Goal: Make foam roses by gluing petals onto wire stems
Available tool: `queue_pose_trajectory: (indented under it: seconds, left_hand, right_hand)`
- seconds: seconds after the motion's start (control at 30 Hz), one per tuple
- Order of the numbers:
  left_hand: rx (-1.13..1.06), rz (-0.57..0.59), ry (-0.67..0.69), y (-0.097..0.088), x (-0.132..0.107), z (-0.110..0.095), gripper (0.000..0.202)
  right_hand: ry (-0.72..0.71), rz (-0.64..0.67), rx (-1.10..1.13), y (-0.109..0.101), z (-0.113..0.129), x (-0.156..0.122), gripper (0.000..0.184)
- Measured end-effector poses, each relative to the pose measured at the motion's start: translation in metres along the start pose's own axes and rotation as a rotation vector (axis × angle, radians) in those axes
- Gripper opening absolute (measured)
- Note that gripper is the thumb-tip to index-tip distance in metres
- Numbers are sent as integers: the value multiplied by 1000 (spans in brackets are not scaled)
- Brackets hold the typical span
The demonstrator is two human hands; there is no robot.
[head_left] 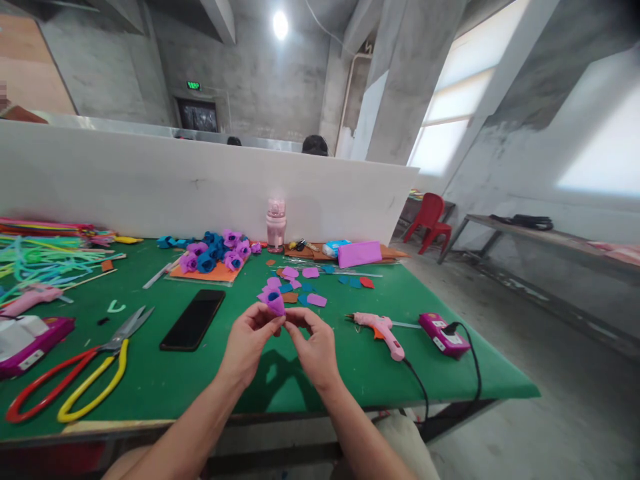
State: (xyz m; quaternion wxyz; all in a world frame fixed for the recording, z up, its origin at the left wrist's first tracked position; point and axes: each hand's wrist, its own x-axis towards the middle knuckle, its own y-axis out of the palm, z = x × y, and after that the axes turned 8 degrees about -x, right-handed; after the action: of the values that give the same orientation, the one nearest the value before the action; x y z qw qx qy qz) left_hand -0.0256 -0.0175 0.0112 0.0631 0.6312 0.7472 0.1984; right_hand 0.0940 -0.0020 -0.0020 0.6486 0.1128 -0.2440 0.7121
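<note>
A small purple paper flower [273,302] with a dark blue centre is held up over the green table. My left hand [253,337] pinches its base between thumb and fingers. Close beside it, my right hand [314,340] has its thumb and fingertips pressed together at the flower's lower right side. Just beyond the hands lie loose purple petals [316,300], with blue, brown and red ones among them. Finished purple and blue flowers [213,252] are heaped on an orange sheet [230,272] at the back left.
Right of my hands lies a pink glue gun [381,328], its cord running past a purple power strip [444,335]. To the left are a black phone [194,320], red-and-yellow-handled scissors [95,363] and coloured strips [45,260]. A pink bottle [276,227] stands before the white partition [200,180].
</note>
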Motion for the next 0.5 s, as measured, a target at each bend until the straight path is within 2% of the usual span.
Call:
queue_pose_trajectory:
  seconds: [0.17,0.37,0.5]
  left_hand:
    - [-3,75,-17,-5,2,2,18]
    - [11,84,-115,-4,1,5,18]
    - [-79,43,-128,-2,2,5,18]
  right_hand:
    - [79,-32,100,2,-5,1,13]
    - [100,-55,87,2,-2,0,22]
    - [120,-58,81,1,-1,0,24]
